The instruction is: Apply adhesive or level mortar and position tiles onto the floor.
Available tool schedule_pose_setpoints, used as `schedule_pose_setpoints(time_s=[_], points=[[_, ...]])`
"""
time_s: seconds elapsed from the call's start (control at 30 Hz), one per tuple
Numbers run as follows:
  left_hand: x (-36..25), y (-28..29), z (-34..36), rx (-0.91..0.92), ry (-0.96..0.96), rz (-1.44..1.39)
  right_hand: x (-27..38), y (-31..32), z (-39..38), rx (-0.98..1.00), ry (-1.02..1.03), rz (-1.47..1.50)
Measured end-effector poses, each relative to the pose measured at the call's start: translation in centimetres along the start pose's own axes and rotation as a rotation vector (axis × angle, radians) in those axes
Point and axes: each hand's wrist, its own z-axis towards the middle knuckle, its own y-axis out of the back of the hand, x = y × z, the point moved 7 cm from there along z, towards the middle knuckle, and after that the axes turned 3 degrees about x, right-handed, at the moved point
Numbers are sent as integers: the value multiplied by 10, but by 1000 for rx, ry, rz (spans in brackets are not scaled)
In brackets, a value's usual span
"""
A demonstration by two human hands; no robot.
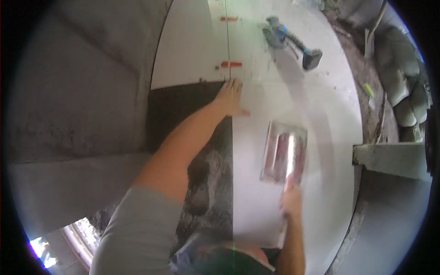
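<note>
My left hand (229, 98), fingers stretched out, lies on the upper left corner of a large white tile (275, 211), beside a dark, rough bare patch (174, 110). My right hand (291, 201) is closed on the handle of a flat rectangular steel trowel (277, 151), held over the tile's middle. Above my left hand, two red clips (232, 64) sit on the seam between the upper tiles. A grey power tool (276, 34) with a black battery end (311, 58) lies on the upper right tile. My left forearm crosses the dark patch, partly hiding it.
A grey wall (78, 105) rises at the left. Along the right lie a rubble-strewn strip (371, 119), a small yellow object (369, 89), filled sacks (398, 91) and a pale ledge (389, 156). Dark green and grey clothing (220, 259) shows at the bottom.
</note>
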Motion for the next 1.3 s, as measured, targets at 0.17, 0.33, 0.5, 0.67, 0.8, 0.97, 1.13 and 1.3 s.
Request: schedule_pose_setpoints(time_s=[0.17, 0.33, 0.5, 0.67, 0.8, 0.97, 1.13, 1.3], points=[[0, 16, 0, -111, -22, -12, 15, 41, -79, -172, 224, 123], [-12, 33, 4, -128, -33, -47, -101, -22, -70, -471, 528, -322], [-15, 23, -1, -160, 32, 24, -79, -35, -36, -212, 222, -190], [-65, -36, -38, -227, 36, 24, -67, -34, -29, 81, 37, 167], [-66, -41, -52, -398, 31, -37, -22, 14, -81, -66, 121, 50], [-61, -34, -52, -486, 0, -82, -130, 21, -168, -464, 183, 558], [-57, -39, -51, -548, -11, -117, -188, -38, -101, -313, 148, -450], [-55, -39, -53, -497, 0, -94, -88, 3, -149, -158, 114, -126]])
